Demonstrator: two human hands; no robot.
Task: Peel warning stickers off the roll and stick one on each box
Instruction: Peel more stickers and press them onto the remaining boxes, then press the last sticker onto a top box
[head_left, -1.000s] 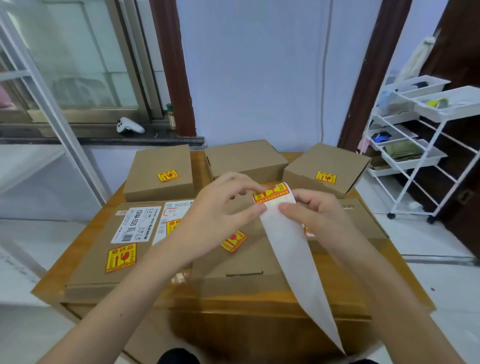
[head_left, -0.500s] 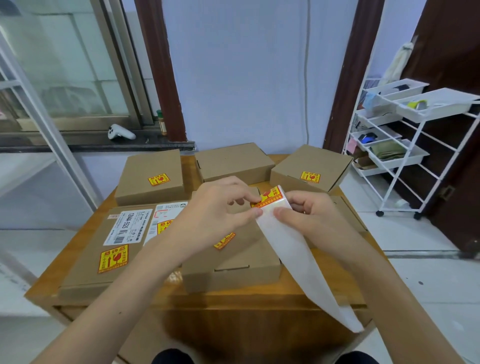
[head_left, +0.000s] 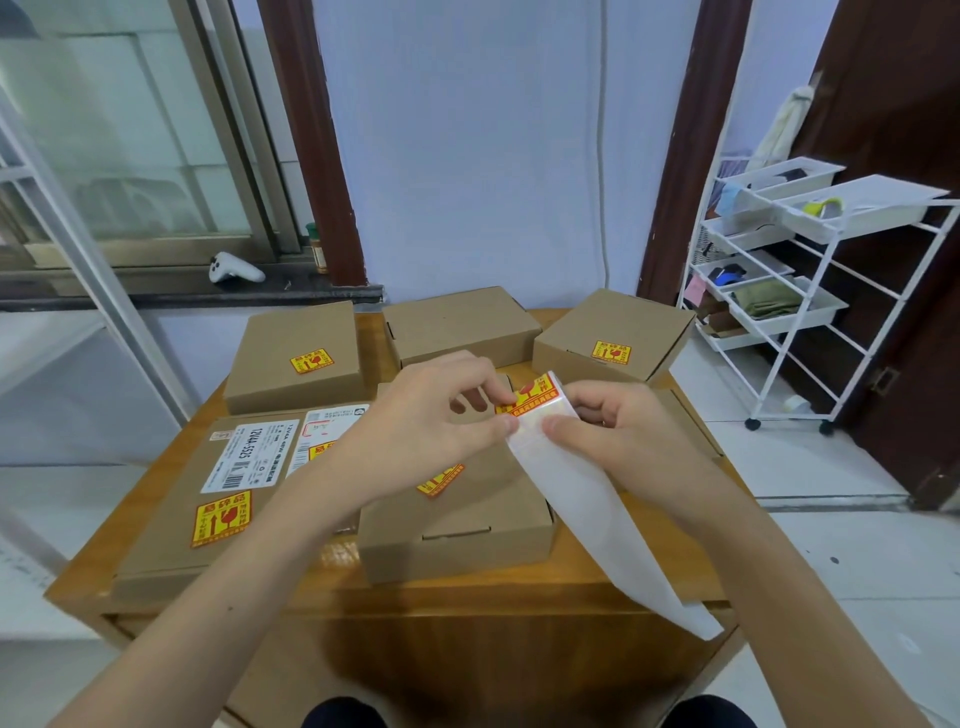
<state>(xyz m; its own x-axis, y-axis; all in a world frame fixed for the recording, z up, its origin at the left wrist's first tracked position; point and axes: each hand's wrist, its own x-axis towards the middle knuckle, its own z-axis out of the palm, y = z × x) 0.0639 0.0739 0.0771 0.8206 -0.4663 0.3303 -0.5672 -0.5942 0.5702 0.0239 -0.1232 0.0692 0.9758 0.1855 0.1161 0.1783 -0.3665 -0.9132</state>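
The left hand (head_left: 415, 415) now lifts the sticker's (head_left: 530, 397) edge off the backing strip (head_left: 597, 509), which hangs shorter.

Both hands raised mid-frame, left hand (head_left: 415, 415) pinching, right hand (head_left: 618, 431) seemingly curled, thumbs nearly touching

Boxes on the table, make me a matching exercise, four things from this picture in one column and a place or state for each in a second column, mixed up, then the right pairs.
Things:
1. back middle box
2. back right box
3. backing strip
4. game controller

Places or states:
A. on the window ledge
B. hangs down from the hands past the table's front edge
C. bare top, no yellow sticker showing
D. yellow sticker on its top

Pairs: 1-C, 2-D, 3-B, 4-A
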